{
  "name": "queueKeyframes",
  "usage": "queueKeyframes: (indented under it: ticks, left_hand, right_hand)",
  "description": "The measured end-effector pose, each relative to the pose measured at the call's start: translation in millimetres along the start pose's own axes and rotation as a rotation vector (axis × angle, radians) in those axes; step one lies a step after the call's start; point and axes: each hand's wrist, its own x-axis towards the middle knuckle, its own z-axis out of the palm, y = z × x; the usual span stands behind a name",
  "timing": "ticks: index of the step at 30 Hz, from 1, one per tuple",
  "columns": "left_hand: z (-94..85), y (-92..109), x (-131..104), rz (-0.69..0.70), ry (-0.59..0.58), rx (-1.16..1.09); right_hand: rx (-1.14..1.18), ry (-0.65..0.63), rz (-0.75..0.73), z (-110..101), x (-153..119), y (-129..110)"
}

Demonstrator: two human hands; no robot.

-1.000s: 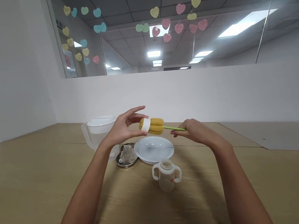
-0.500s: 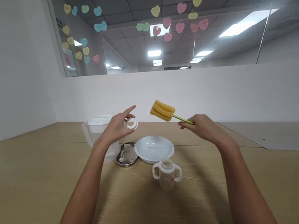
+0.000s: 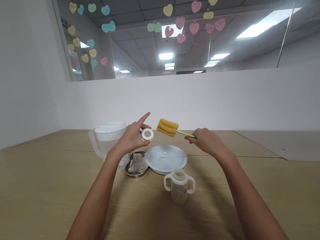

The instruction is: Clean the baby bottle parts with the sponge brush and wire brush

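Observation:
Between the thumb and fingers of my left hand (image 3: 134, 136) is a white bottle collar ring (image 3: 147, 134), its round opening facing me and the index finger stretched out above it. My right hand (image 3: 206, 140) grips the green handle of a yellow sponge brush (image 3: 167, 127). The sponge head points left and is close to the ring, with a small gap between them. Below both hands, a clear baby bottle (image 3: 179, 191) with two white side handles stands upright and uncapped on the table. Behind it lies a white bowl (image 3: 167, 170).
A lidded clear pitcher (image 3: 107, 138) stands at the left, behind my left forearm. Beside the bowl is a small metal tray (image 3: 138, 175) holding a clear cap-like piece and a white part. The wooden table (image 3: 52, 184) meets a white wall (image 3: 206, 105) under a window.
My right hand has brought the sponge brush left and slightly down, nearer the ring. My left hand has shifted a little right and turned the ring more toward me.

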Motion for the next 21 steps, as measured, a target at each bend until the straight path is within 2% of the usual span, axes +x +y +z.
queueKeyframes:
  ticks: [2,7,9,12,16,21]
  left_hand:
    - [1.2,0.1,0.2,0.000,0.007,0.023]
    - [0.7,6.0,-1.0,-0.043,0.024,0.022]
    - [-0.7,5.6,-1.4,-0.067,0.026,0.000]
    - [-3.2,-2.5,-2.0,-0.090,0.004,0.004]
    - [-2.4,-25.7,-2.6,-0.137,-0.148,0.137]
    - [12.8,-52.0,0.6,-0.312,-0.444,0.398]
  right_hand:
    - [0.063,0.005,-0.017,-4.6,-3.5,-1.6]
    - [0.243,-0.111,-0.179,-2.3,-9.7,-19.8]
    - [0.203,-0.125,-0.154,1.5,-7.4,-18.4]
    - [0.056,-0.092,-0.034,2.6,-2.7,-3.8]
    - [-0.026,-0.025,0.090,-6.0,-3.2,14.9]
    - [0.008,-0.023,0.084,-13.9,-9.1,12.1]
